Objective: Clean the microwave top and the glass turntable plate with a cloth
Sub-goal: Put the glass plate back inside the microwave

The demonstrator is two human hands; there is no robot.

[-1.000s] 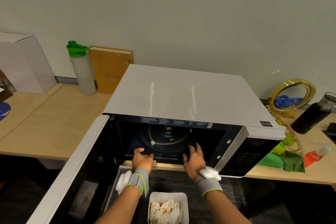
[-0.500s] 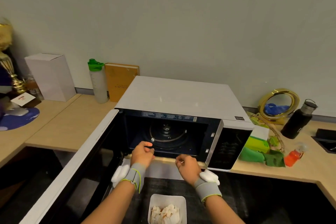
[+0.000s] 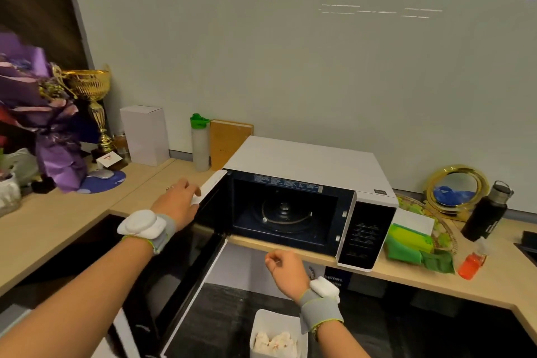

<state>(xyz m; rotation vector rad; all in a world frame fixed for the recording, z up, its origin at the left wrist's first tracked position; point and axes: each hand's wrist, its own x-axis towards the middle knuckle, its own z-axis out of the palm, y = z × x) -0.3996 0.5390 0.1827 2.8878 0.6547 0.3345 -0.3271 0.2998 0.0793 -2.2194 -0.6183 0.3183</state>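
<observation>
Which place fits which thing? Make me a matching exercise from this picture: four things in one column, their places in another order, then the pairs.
Things
1. left hand
2. right hand
3. gold trophy
4. orange bottle

Places
A. lying on the counter, right of the microwave
B. on the top edge of the open microwave door
C. standing at the far left, beside the purple wrapping
D. closed, below the counter edge in front of the microwave

Pairs: 1-B, 2-D, 3-C, 4-A
</observation>
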